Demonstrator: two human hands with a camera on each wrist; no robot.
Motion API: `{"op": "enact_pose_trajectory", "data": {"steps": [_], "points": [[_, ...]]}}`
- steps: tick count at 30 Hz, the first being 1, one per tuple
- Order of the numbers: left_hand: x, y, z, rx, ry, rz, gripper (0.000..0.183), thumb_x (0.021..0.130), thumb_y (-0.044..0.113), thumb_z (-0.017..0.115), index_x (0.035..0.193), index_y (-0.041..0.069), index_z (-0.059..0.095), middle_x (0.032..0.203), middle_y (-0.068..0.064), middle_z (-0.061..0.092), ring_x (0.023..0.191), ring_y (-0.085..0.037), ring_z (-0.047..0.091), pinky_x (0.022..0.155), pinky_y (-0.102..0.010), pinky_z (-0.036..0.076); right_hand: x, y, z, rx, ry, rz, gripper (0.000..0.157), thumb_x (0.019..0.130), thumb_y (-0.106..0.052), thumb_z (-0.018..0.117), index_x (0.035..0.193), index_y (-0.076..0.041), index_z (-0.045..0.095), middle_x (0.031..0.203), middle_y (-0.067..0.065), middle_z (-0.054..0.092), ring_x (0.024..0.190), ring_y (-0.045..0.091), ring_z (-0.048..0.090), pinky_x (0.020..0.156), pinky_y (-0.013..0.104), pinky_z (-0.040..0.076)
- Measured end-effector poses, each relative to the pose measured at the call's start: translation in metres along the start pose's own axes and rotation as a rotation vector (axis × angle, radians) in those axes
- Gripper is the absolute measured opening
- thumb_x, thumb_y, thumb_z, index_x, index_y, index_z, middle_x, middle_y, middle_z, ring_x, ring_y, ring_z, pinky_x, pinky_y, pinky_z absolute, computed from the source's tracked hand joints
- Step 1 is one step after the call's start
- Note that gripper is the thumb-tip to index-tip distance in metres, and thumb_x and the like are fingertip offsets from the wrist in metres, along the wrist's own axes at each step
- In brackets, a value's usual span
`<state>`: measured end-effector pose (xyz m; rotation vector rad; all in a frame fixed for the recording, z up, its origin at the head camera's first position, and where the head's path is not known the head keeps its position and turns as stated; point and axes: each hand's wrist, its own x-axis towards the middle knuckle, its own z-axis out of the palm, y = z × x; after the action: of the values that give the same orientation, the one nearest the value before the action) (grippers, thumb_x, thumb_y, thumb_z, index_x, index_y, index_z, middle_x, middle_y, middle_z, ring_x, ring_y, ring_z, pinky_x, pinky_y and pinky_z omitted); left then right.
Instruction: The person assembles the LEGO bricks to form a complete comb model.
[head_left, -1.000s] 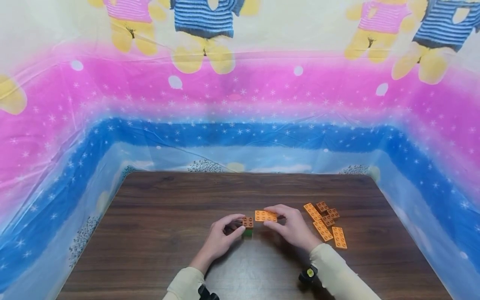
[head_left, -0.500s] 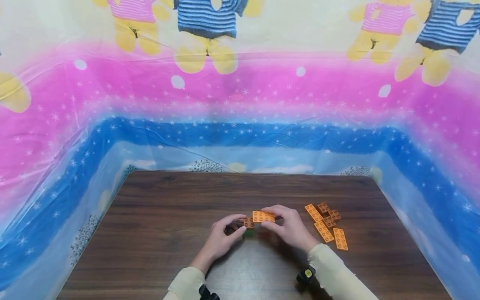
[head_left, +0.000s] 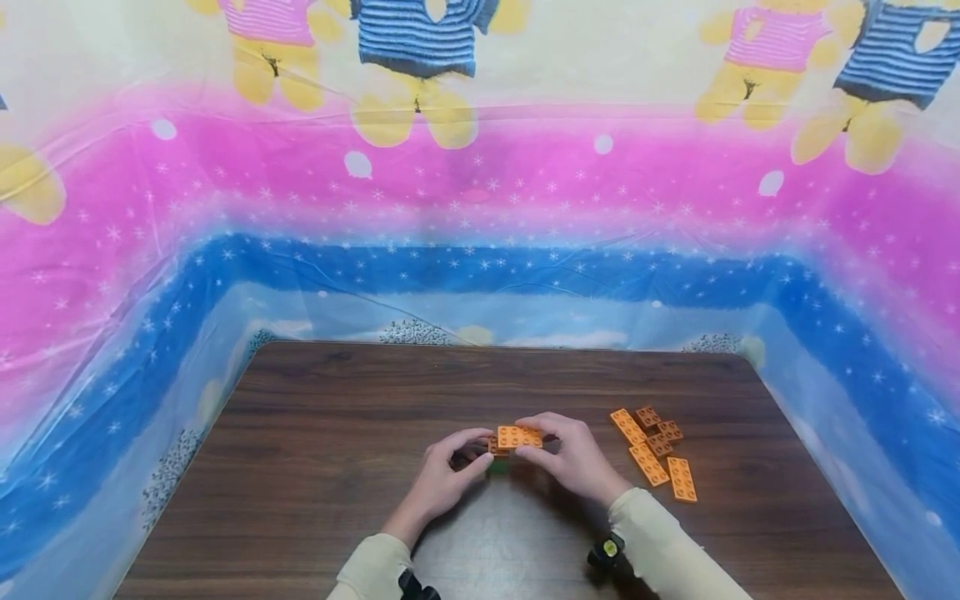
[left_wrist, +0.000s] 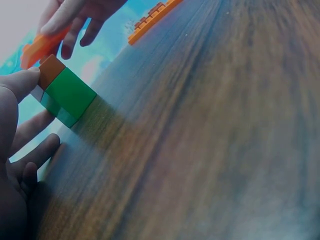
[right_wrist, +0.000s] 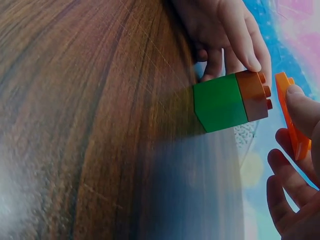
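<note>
The dark brown wood-grain table [head_left: 322, 400] carries everything and gives firm backing to press against; on it work two bare hands, near each other but apart. The left hand [head_left: 450, 471] pinches the top of a small stack between thumb and finger; the right hand [head_left: 577, 458] grips one plate by its long edges, thumb on the near side.

The stack stands upright near the table's middle: a green plastic block [right_wrist: 220, 102] below, a brown square plastic brick [right_wrist: 252, 102] on top; over it hangs the bright orange oblong plastic plate [head_left: 517, 437], and the right wrist view shows a gap between them, so it is not yet seated.

In the head view the brick's left studs show past the plate's left edge; I would settle which studs are to be covered, square the edges, and only then lower it level. Press straight above the brick, not on the overhanging end, which could lever the stack over; the left fingertips sit close to the brick's upper edge, so a lower hold, on the green block, should keep them from being nipped.

Three loose orange plates [head_left: 648, 464] lie well to the right; smallest, three loose brown bricks [head_left: 659, 444] sit among them.
</note>
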<state>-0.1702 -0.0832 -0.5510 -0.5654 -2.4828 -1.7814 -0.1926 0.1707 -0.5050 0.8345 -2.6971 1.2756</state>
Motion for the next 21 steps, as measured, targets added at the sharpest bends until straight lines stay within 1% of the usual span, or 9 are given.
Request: {"op": "enact_pose_trajectory", "data": {"steps": [4, 9, 15, 21], "points": [[0.0000, -0.0001, 0.0004, 0.005, 0.006, -0.003, 0.033, 0.101, 0.033, 0.073, 0.133, 0.028, 0.070, 0.120, 0.011, 0.073, 0.104, -0.016, 0.070, 0.090, -0.036, 0.056, 0.0004, -0.0007, 0.0025, 0.009, -0.008, -0.013, 0.041, 0.097, -0.034, 0.078, 0.132, -0.015, 0.073, 0.120, -0.009, 0.073, 0.102, 0.007, 0.068, 0.089, 0.044, 0.060], [-0.0005, -0.0003, 0.0015, 0.022, 0.010, -0.004, 0.033, 0.101, 0.035, 0.072, 0.134, 0.029, 0.069, 0.119, 0.012, 0.072, 0.105, -0.015, 0.070, 0.090, -0.038, 0.056, 0.0013, 0.0003, 0.0052, -0.001, -0.012, -0.015, 0.040, 0.097, -0.035, 0.078, 0.132, -0.017, 0.073, 0.120, -0.010, 0.073, 0.102, 0.005, 0.068, 0.089, 0.040, 0.060], [-0.0007, -0.0006, 0.0014, 0.019, 0.010, -0.001, 0.033, 0.102, 0.035, 0.072, 0.134, 0.030, 0.069, 0.120, 0.011, 0.072, 0.105, -0.016, 0.070, 0.090, -0.037, 0.056, 0.0021, 0.0021, 0.0065, -0.013, -0.027, -0.023, 0.040, 0.096, -0.034, 0.078, 0.131, -0.014, 0.074, 0.118, -0.010, 0.073, 0.103, 0.006, 0.068, 0.088, 0.037, 0.060], [-0.0008, -0.0007, 0.0010, 0.019, 0.011, -0.008, 0.032, 0.101, 0.035, 0.072, 0.133, 0.030, 0.069, 0.120, 0.011, 0.072, 0.105, -0.016, 0.070, 0.091, -0.036, 0.055, 0.0031, 0.0009, 0.0063, -0.014, -0.035, -0.041, 0.038, 0.097, -0.033, 0.078, 0.130, -0.014, 0.074, 0.119, -0.009, 0.073, 0.106, 0.007, 0.068, 0.089, 0.040, 0.060]]}}
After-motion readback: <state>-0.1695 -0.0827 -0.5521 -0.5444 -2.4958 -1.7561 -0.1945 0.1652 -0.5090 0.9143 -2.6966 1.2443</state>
